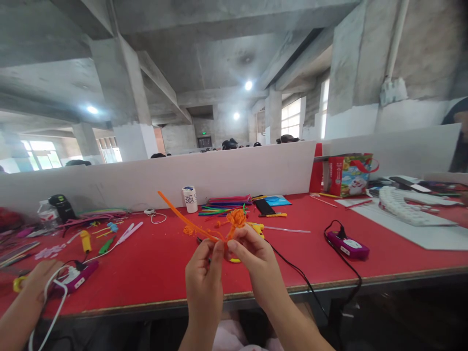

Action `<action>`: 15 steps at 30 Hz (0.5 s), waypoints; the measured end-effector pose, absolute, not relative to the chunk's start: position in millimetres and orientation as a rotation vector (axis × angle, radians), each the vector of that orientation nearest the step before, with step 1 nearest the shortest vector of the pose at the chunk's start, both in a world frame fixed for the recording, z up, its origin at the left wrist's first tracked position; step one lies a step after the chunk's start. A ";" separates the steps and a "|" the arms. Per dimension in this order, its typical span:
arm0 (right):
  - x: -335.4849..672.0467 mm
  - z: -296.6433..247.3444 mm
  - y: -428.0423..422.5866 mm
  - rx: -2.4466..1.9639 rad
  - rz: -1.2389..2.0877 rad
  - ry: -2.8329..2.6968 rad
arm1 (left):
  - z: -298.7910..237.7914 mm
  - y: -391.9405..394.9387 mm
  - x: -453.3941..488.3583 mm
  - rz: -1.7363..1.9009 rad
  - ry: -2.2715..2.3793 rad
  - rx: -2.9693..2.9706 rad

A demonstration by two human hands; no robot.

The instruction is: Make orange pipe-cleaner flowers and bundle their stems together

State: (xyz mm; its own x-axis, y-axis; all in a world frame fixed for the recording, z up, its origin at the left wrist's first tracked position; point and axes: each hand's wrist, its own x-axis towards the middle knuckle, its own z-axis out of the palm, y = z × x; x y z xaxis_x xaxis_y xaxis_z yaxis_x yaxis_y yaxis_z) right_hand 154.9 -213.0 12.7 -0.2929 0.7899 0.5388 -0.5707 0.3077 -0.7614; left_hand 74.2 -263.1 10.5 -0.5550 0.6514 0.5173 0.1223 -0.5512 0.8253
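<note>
- The red table [146,273] spreads beneath everything, its near edge passing below both hands; the orange work is held up above it, near the middle.
- The right hand [259,258] comes in from the lower right, its forearm slanting up and leftward, back of the hand towards the camera, fingers curled in.
- The left hand [205,270] rises more nearly upright, wrist low, thumb and forefinger tips pointing up and meeting just beside the right thumb.
- The orange strip [179,214] has its lower end between the left thumb and forefinger, which are closed on it; the rest slants up and leftward, clear of the fingers.
- The orange tuft [237,218] stands just above the right thumb and forefinger, which pinch it at its base; its looped top is free. Whether strip and tuft join between the fingertips cannot be told.
- Orange scraps [189,230] lie on the tabletop beyond the left hand.
</note>
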 end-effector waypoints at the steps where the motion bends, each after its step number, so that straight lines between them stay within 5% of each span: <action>1: 154.2 13.3 -213.5 -0.262 1.312 -1.311 | 8.1 -263.5 73.6 2.238 1.395 1.353; 7: 155.7 13.0 -214.5 -0.335 1.195 -1.367 | -0.9 -262.9 70.1 2.295 1.605 1.762; 15: 163.5 14.6 -212.4 -0.283 1.181 -1.379 | 9.3 -263.6 75.8 2.144 1.268 1.486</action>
State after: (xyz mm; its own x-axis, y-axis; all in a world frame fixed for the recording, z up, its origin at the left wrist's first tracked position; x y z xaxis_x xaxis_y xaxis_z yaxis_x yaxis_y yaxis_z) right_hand 163.5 -212.4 14.6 -0.2337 0.7658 0.5991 -0.4741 0.4482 -0.7579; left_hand 75.8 -263.6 9.3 -0.4538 0.6182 0.6418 0.2647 -0.5942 0.7595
